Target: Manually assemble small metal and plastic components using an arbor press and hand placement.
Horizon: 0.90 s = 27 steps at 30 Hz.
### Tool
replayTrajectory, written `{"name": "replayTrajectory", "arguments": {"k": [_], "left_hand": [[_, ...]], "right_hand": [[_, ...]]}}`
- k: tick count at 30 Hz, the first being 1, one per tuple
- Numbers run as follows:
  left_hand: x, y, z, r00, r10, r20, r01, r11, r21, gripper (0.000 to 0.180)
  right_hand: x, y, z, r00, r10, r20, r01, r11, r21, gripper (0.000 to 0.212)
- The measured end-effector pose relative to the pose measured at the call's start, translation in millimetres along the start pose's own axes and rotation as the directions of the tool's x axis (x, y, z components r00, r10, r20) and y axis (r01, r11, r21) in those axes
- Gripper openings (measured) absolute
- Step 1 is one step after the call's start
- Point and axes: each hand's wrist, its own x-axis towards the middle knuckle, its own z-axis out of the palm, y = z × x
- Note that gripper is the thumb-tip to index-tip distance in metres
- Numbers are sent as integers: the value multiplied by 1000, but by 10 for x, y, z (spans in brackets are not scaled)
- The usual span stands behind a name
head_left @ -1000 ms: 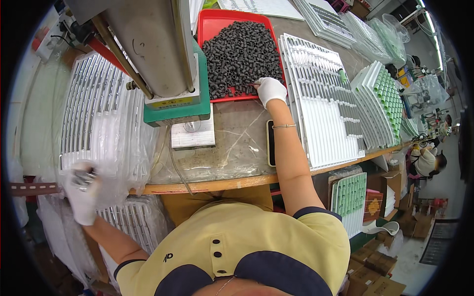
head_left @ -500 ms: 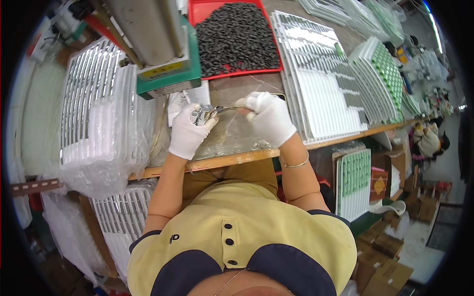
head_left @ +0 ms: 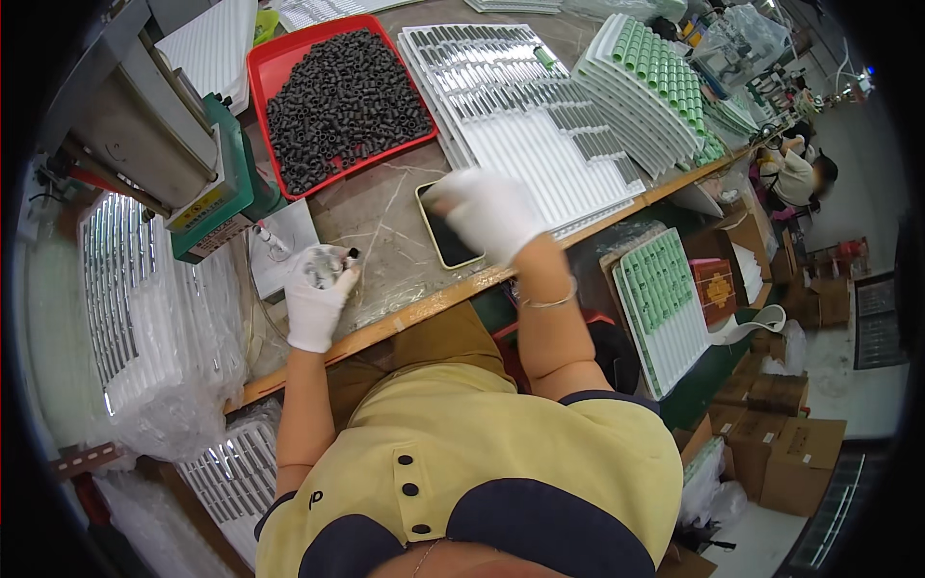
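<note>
Head view: compared with the frame half a second earlier, the hands have parted; then they met over the bench with a slender dark item stretched between them, whereas now the right hand (head_left: 491, 217) is well apart from the left hand (head_left: 318, 299). One second ago the left hand was down beside the wrapped stack (head_left: 183, 337) and the right was at the near edge of the red tray (head_left: 385, 154); neither is there now. The camera's angle has also turned, so the tray and the press (head_left: 145, 144) appear farther to the left. The left hand, in a white glove, has its fingers curled closed around several shiny silvery pieces (head_left: 321, 272), their number not discernible. A small black piece (head_left: 353, 253) shows at its upper right, close to the thumb tip; whether it is fixed to one of the silvery pieces cannot be determined. This hand is just beside the pale plate (head_left: 294, 231) near the press. The right hand, also gloved, is motion-blurred and overlaps the upper part of the phone (head_left: 453, 246); its finger opening and any contents cannot be told. Many loose black fittings (head_left: 342, 111) lie heaped in the tray.
</note>
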Motion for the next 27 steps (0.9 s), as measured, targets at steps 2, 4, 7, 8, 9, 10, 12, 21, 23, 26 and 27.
{"name": "replayTrajectory", "arguments": {"k": [2,4,7,8,9,10,12,21,23,26,27], "left_hand": [[-20,-166,-118,866,-413,281,488,575,-657,24],[-1,-196,-33,921,-361,145,379,751,-540,26],[120,-134,31,944,-297,141,328,886,-327,26],[141,-110,53,953,-262,154,303,868,-394,26],[152,-81,54,961,-222,166,275,845,-459,26],[145,-34,27,960,-241,143,280,847,-452,26],[164,46,-48,930,-314,190,366,827,-426,26],[51,-101,-180,964,-229,137,264,895,-359,23],[-13,-101,-223,919,-355,173,393,784,-481,22],[41,50,-329,871,-374,319,490,628,-604,21],[39,84,-272,906,-342,250,423,760,-494,20]], "right_hand": [[46,482,-300,888,436,-144,-443,896,-20,25],[178,1207,-341,743,600,-296,-644,762,-72,31],[157,1924,-411,652,686,-324,-757,613,-226,48],[176,2055,-403,617,732,-290,-785,542,-300,50],[168,2103,-377,621,729,-288,-781,542,-312,50],[143,2123,-343,623,727,-288,-778,538,-325,50],[137,2146,-283,638,708,-302,-768,557,-317,49],[69,1604,-274,690,476,-545,-547,836,38,27],[34,1149,-170,781,365,-506,-359,926,114,23],[5,195,70,903,275,-331,-33,811,584,18],[-24,-78,97,950,198,-240,-20,809,588,19]]}}
